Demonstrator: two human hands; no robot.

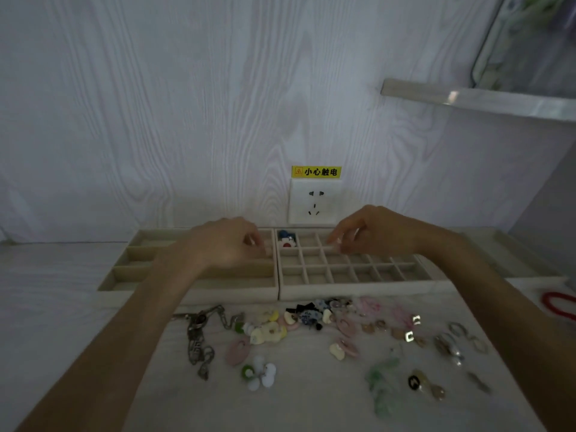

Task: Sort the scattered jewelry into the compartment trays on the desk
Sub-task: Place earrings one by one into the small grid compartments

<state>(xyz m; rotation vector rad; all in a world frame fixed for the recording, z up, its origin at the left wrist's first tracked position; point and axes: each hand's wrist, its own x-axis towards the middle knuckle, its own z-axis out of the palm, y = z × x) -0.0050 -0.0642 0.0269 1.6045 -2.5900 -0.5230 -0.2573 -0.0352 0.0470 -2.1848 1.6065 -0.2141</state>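
Across the near table (93, 322) lies scattered jewelry (311, 332); behind it sit a long-slot tray (131, 275) and a grid tray (358, 288), side by side. Left hand (224, 244) and right hand (371, 232) hover over them, fingers curled; whether either grip pinches anything, I cannot tell.

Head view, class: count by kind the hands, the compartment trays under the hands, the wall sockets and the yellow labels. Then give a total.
Hands: 2, the left hand and the right hand
Compartment trays: 2, the long-slot tray and the grid tray
Wall sockets: 1, the wall socket
Yellow labels: 1, the yellow label
Total: 6
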